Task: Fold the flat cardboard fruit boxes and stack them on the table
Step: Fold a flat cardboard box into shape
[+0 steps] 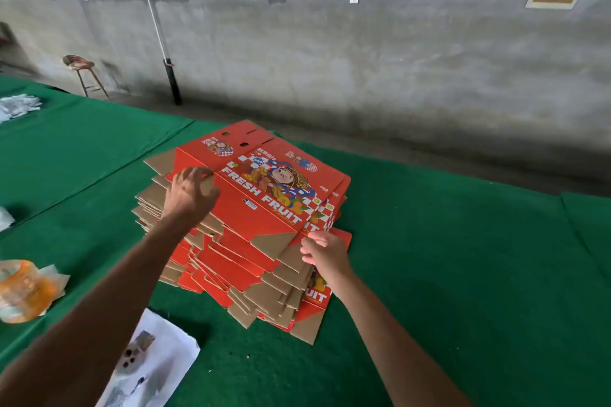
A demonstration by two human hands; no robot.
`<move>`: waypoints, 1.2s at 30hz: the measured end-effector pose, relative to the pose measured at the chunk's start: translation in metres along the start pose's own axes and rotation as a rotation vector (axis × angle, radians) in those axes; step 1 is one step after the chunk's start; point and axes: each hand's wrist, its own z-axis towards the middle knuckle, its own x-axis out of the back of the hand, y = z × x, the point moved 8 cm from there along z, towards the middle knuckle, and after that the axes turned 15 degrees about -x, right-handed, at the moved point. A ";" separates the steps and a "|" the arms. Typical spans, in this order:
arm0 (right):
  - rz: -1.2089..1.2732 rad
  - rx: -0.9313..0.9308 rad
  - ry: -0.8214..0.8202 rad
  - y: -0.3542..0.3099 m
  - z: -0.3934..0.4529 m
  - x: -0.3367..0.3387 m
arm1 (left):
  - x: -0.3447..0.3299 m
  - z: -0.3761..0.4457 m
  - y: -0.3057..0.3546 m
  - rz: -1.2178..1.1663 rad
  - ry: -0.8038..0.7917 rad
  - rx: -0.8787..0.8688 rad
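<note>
A tall pile of flat red cardboard fruit boxes (231, 261) with brown flaps lies on the green table (446, 258). The top flat box (264, 188), printed "FRESH FRUIT" with a cartoon figure, lies slightly skewed on the pile. My left hand (190, 196) grips the top box's left edge, fingers curled over it. My right hand (325, 253) pinches the near right corner of the top box, beside a brown flap.
A white sheet with a dark printed picture (148, 363) lies near the front edge. An orange plastic packet (26, 287) sits at the left. White crumpled material (18, 106) lies far left. A stool (82, 71) and a black post (172, 81) stand by the concrete wall.
</note>
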 end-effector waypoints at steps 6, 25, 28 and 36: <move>0.021 -0.244 0.110 -0.007 0.039 -0.007 | -0.014 0.035 -0.067 0.166 -0.300 0.247; 0.306 0.000 -0.115 -0.070 0.016 -0.012 | 0.016 0.039 -0.007 0.502 -0.191 -0.100; 0.220 0.101 -0.132 -0.109 -0.012 0.031 | 0.035 0.043 0.029 0.569 -0.109 -0.180; 0.325 0.124 -0.092 -0.161 -0.107 0.185 | 0.083 0.055 0.191 0.105 0.098 -0.301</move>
